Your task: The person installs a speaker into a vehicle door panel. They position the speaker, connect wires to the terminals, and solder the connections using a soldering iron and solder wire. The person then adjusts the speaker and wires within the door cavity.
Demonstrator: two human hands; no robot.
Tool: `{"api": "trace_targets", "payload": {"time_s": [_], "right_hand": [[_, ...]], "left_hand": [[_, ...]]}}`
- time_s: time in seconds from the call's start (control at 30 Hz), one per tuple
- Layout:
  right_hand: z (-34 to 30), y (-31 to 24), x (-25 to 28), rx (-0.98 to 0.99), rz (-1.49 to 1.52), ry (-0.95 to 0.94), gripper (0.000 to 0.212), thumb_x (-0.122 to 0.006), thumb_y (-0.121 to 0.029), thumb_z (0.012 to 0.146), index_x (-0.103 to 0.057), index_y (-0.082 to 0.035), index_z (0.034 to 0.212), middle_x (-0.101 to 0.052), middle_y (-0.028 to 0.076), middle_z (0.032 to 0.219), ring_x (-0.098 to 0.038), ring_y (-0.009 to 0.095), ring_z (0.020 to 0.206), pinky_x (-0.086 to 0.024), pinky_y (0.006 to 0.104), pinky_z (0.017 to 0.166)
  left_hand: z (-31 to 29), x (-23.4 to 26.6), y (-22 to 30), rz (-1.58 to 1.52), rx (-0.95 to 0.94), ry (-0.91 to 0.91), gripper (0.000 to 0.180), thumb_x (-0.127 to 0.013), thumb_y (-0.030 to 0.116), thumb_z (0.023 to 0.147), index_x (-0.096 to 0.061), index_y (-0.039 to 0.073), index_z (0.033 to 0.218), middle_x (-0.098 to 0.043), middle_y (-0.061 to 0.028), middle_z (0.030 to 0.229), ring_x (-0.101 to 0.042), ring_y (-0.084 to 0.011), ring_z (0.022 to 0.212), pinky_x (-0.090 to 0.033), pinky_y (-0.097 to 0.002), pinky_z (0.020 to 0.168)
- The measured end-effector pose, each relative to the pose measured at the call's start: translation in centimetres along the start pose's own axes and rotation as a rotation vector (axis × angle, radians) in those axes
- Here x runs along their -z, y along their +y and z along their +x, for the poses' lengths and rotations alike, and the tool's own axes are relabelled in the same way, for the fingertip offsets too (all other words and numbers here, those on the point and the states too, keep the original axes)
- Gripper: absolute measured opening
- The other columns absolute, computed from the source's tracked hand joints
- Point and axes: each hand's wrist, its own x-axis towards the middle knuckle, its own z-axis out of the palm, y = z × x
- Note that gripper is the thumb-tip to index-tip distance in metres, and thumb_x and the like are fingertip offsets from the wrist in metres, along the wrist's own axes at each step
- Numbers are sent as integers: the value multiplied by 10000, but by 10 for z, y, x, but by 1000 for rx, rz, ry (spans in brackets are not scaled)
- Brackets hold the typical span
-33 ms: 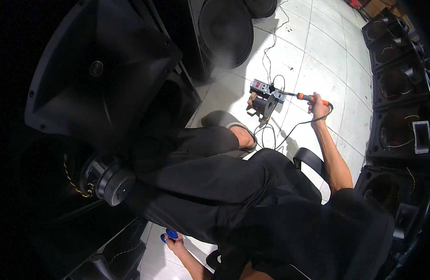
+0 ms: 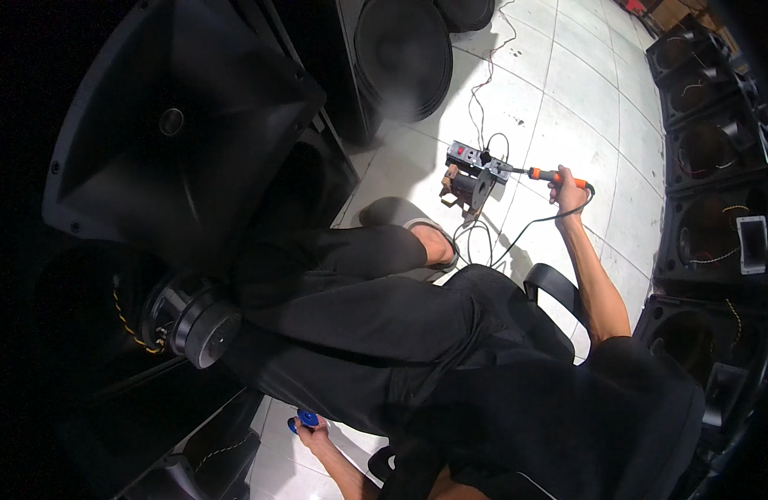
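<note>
My right hand (image 2: 572,193) is closed around the orange and black handle of a soldering iron (image 2: 544,175). The iron's metal shaft points left, its tip end beside a grey power strip (image 2: 464,152) with a red switch. Against the strip stands a small wooden stand (image 2: 452,185) bearing a dark spool (image 2: 484,192). Where exactly the tip touches is too small to tell. Low in the picture, left of my body, my left hand (image 2: 315,433) grips a small blue spool (image 2: 307,417), partly covered by the fingers.
A large black horn (image 2: 142,125) and a speaker driver with a round magnet (image 2: 209,329) stand close on my left. Black speaker cabinets (image 2: 709,233) line the right side. The iron's black cord (image 2: 530,225) loops over the white tiled floor (image 2: 592,133) near my foot.
</note>
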Motion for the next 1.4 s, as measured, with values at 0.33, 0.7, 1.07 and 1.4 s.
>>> {"api": "trace_targets", "payload": {"time_s": [0.33,0.7,1.07,1.4], "right_hand": [[15,68,-15,-216,-67,-368,334,-654,-386,946,-685,-56,900,-641,60,698,-576,130,575,-482,288,534],[47,149,14,-575,-216,-585,948,-498,-870,808,-538,-142,1414,-581,58,1209,-510,176,934,-404,359,853],[53,166,51,-528,-322,-644,751,-552,-682,933,-519,-118,1428,-630,16,976,-510,136,766,-398,301,668],[73,122,126,181,-1081,-449,416,-686,-335,866,-718,71,784,-673,192,680,-663,280,667,-508,445,654]], "left_hand": [[53,20,-43,147,-66,-24,276,-703,381,920,-541,231,754,-559,55,623,-470,-116,475,-381,-277,419],[41,24,-68,31,-166,-147,200,-726,379,914,-645,198,937,-708,53,860,-671,-149,805,-527,-406,815],[5,22,-44,231,-133,18,338,-724,369,862,-562,122,1027,-548,-61,881,-518,-209,800,-449,-434,706],[-263,-113,11,202,-1155,-49,217,-654,120,965,-667,-60,1087,-685,-122,1052,-631,-200,976,-477,-316,915]]}}
